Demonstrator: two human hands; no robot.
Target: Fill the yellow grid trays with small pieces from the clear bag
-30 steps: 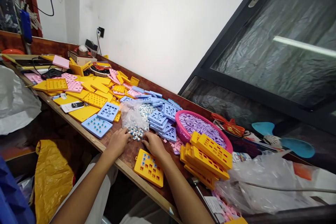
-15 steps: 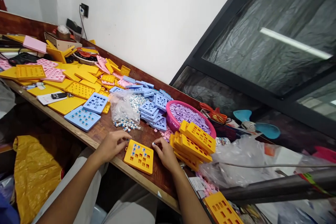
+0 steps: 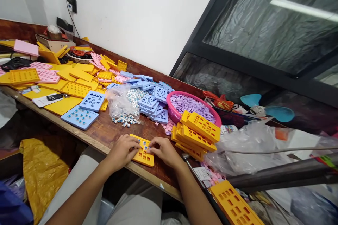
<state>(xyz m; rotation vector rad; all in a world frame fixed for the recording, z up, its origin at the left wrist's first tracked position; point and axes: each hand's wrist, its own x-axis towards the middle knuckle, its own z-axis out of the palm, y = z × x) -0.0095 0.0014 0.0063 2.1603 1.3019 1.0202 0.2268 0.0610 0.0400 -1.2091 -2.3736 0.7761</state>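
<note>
A yellow plate (image 3: 148, 160) with rows of square holes lies near the table's front edge, several of its holes filled with small blue-and-white switch-like pieces. My left hand (image 3: 124, 150) is over its left side, thumb and fingers closed together at the holes; anything between them is too small to make out. From the right, my right hand (image 3: 164, 150) reaches onto the plate with its fingertips pinched over a hole, and what they hold is hidden. Loose blue-and-white pieces (image 3: 126, 120) spill from a clear plastic bag (image 3: 118, 102) beyond the plate.
Stacked yellow plates (image 3: 195, 135) stand right of my right hand, before a pink basket (image 3: 173, 114) of purple pieces. Blue plates (image 3: 149, 103) are piled behind the bag. Two more blue plates (image 3: 79, 117) and many yellow ones (image 3: 63, 107) cover the left side.
Both hands have moved inward from the plate's sides onto its holes. The right hand brought a small pale piece with it. The view has shifted slightly.
</note>
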